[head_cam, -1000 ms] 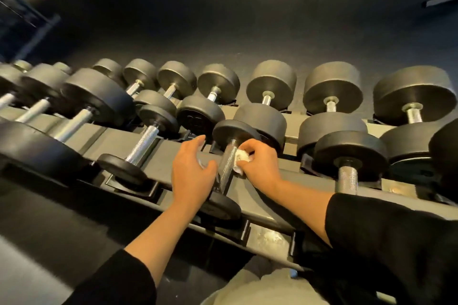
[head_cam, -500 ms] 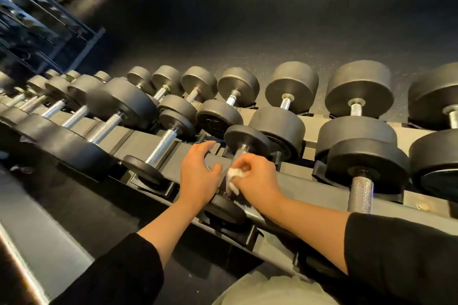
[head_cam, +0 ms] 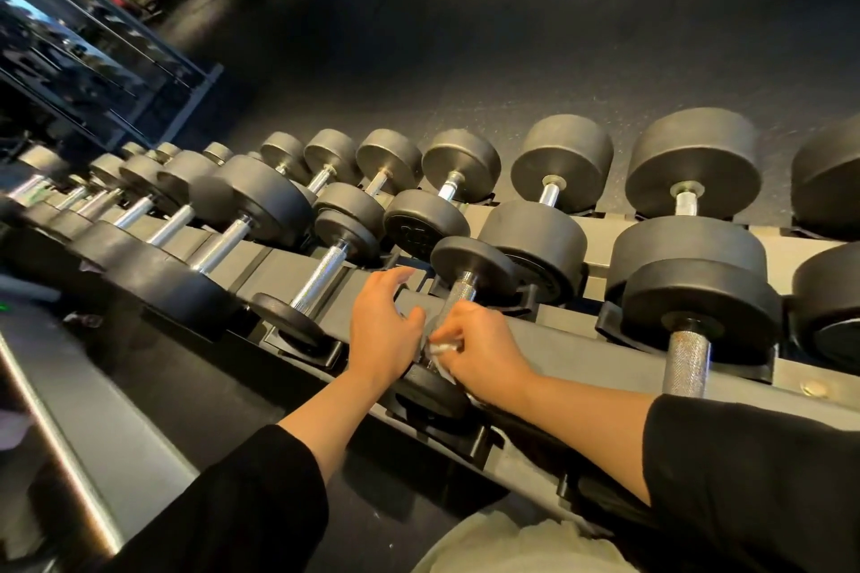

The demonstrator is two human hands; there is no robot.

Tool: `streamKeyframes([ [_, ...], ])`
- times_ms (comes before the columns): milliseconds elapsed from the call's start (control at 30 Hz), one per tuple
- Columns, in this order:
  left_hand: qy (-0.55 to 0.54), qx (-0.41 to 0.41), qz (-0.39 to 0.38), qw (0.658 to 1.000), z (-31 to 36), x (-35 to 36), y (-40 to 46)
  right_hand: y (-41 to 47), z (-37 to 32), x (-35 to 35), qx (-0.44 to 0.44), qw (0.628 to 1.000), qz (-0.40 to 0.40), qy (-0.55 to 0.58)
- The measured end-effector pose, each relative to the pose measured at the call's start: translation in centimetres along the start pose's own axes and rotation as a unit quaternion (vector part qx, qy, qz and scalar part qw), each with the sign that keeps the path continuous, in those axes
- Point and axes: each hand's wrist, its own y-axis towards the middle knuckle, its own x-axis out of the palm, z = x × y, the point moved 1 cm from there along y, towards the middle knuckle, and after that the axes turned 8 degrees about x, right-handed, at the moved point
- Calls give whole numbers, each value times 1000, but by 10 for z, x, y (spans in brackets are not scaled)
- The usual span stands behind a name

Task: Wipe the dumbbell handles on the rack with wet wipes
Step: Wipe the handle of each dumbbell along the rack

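Mid-job at the gym rack (head_cam: 572,342): the right hand (head_cam: 484,351) pinches a crumpled white wet wipe (head_cam: 440,351) against the near end of a knurled dumbbell handle (head_cam: 458,295) on the rack's near tier, centre of view, fingers curled round wipe and bar. The left hand (head_cam: 381,330) sits just left of the same handle with its grip apart, fingers spread & relaxed, thumb near the bar; whether it touches the metal can't be told.

Progress, judging by this view only: one handle is being wiped, w/ most of the rack apparently left to do. Nothing shows which handles are already clean, as no wet sheen is readable on the neighbour at left (head_cam: 321,277) or the thicker one at right (head_cam: 688,363).

Hidden or unclear: the handle's near end and most of the wipe are behind the fingers. Far-tier handles show only as short stubs between weights. Rack's left end blurs into a dim row; right end is cut off by the frame. No wipe pack in sight.
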Motion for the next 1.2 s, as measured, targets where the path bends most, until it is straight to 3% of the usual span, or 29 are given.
streamKeyframes([
  [133, -3, 0, 0, 1000, 0, 0, 0, -3, -4, -2, -9, 999, -52, -3],
  [300, -12, -4, 10, 1000, -3, 0, 0, 10, 0, -20, 9, 994, 112, -7],
  [433, -15, -4, 3, 1000, -5, 2, 0, 13, 3, -16, 10, 991, 35, -130],
  [533, -33, 17, -15, 999, -11, 3, 1, 11, -1, -14, -31, 981, 33, -187],
  [633, -113, 9, -75, 991, -22, 6, 6, 8, -5, -13, -86, 967, -11, -241],
  [700, -186, -18, -128, 974, -33, 9, 13, 4, -9, -10, -104, 965, -47, -237],
  [800, -232, -25, -165, 958, -47, 9, 33, 0, -17, -9, -44, 983, -80, -157],
  [867, -237, 17, -188, 953, -52, 8, 49, 3, -26, -11, 9, 991, -77, -105],
  [967, -198, 129, -226, 945, -58, 7, 72, 19, -41, -14, 37, 990, 38, -131],
  [1033, -169, 190, -247, 935, -65, 8, 84, 32, -46, -14, 32, 970, 87, -224],
  [1133, -157, 254, -274, 914, -83, 11, 94, 39, -41, -6, 44, 919, 62, -386],
  [1200, -163, 290, -288, 898, -94, 12, 97, 39, -42, -1, 56, 901, 51, -426],
])
